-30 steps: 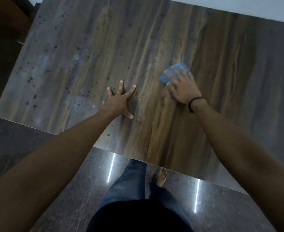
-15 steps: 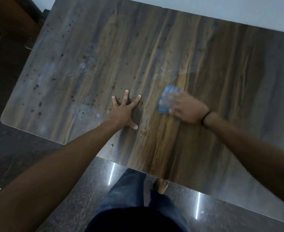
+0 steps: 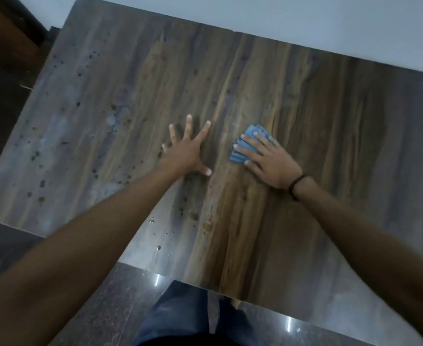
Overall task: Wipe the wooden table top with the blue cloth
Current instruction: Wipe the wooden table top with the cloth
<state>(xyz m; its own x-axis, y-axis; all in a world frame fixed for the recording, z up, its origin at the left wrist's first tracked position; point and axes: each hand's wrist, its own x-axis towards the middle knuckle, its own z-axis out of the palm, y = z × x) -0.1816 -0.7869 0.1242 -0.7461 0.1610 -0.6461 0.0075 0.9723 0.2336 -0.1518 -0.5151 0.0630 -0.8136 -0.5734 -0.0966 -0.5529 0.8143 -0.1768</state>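
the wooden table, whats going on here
A person is wiping the brown wooden table top with a folded blue cloth, pressed flat under the right hand. The left hand lies spread flat on the wood just beside it, apart from the cloth. Dark spots dot the left part of the top and small water droplets sit near the front edge, so that side looks unwiped.

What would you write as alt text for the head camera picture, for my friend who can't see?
A right hand presses a blue cloth flat on a wooden table top, while the left hand rests spread beside it. Dark spots dot the table's left side.
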